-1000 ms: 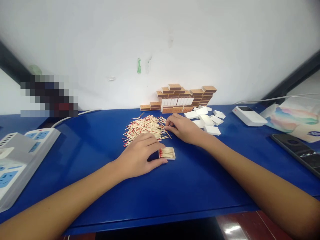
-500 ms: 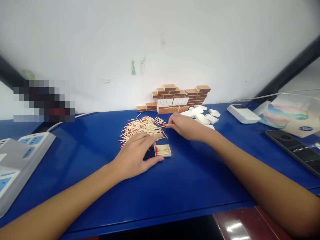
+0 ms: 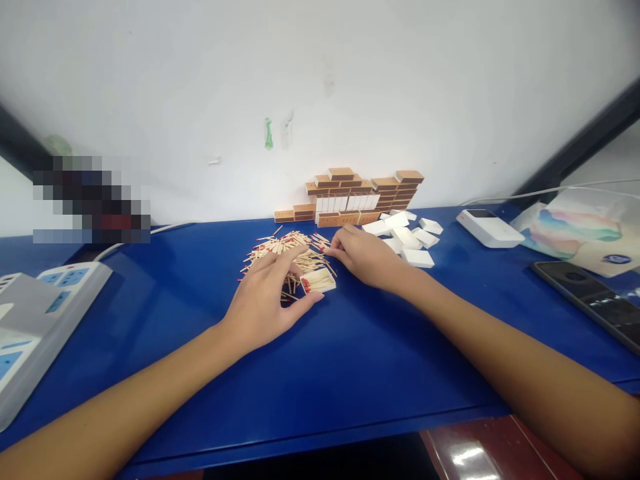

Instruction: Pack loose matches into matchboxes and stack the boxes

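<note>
Blue table [image 3: 350, 360] against a white wall [image 3: 350, 80]. Left hand [image 3: 265, 300] reaches forward, forearm flat on the table, thumb and fingers pinching a small open tray of matches [image 3: 319, 281] — tray tilted, at the near edge of the loose match pile [image 3: 285, 253]. Right hand [image 3: 367, 257] palm down, fingers curled at the pile's right edge, fingertips on loose matches; whether it grips any, cannot tell. White empty trays [image 3: 410, 237] just right of it — stacked brown matchboxes [image 3: 355, 197] behind. Power strip [image 3: 35, 320] far left, phone [image 3: 590, 297] far right.

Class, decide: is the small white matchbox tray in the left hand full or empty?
Holding matches: red-tipped sticks lie inside the small white matchbox tray held by the left hand.
</note>
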Available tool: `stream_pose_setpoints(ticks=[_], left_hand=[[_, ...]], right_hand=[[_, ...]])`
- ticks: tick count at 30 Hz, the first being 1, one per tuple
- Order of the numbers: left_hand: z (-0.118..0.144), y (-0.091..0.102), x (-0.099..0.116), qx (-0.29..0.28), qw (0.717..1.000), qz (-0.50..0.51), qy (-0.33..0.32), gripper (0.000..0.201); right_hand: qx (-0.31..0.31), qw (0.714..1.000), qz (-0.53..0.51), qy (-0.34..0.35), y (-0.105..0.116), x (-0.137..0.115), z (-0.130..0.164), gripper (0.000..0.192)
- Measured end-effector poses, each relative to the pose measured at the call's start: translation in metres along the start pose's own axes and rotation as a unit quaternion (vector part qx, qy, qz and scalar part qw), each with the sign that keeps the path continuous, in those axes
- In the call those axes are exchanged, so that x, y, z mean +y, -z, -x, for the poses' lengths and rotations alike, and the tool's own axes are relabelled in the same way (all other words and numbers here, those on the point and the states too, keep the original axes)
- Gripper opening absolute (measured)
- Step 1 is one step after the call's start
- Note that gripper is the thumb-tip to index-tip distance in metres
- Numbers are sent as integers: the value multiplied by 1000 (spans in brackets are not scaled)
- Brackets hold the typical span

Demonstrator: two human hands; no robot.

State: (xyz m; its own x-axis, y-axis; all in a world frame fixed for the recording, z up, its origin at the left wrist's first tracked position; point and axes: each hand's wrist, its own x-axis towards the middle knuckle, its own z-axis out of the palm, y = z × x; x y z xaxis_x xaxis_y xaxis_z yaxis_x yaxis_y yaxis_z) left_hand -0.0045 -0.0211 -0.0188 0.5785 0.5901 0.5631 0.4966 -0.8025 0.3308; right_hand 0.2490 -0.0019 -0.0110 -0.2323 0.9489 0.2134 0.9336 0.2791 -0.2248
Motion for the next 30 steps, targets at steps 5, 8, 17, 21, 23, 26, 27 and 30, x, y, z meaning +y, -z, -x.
stream_pose_setpoints(ticks=[5, 8, 17, 21, 23, 26, 27, 30], left_hand=[[1, -1, 0, -3, 1000, 8, -1, 66], [1, 0, 1, -5, 1000, 12, -1, 65], [0, 0, 2, -3, 1000, 16, -11, 65], [1, 0, 1, -3, 1000, 11, -9, 65], [1, 0, 0, 1, 1000, 4, -3, 66], [0, 1, -1, 3, 1000, -3, 12, 66], [-1, 1, -1, 4, 1000, -4, 17, 66], [-2, 1, -2, 6, 1000, -9, 28, 68]], right_hand=[[0, 1000, 9, 17, -8, 6, -1, 15], [4, 1000, -11, 14, -5, 7, 0, 11], [-31, 999, -10, -1, -3, 4, -1, 13], [-50, 999, -4, -2, -4, 6, -1, 16], [-55, 998, -11, 1, -1, 6, -1, 17], [-50, 998, -27, -7, 9, 5, 1, 15], [-45, 998, -34, -9, 13, 5, 2, 15], [-23, 997, -69, 11, 27, -1, 6, 15]])
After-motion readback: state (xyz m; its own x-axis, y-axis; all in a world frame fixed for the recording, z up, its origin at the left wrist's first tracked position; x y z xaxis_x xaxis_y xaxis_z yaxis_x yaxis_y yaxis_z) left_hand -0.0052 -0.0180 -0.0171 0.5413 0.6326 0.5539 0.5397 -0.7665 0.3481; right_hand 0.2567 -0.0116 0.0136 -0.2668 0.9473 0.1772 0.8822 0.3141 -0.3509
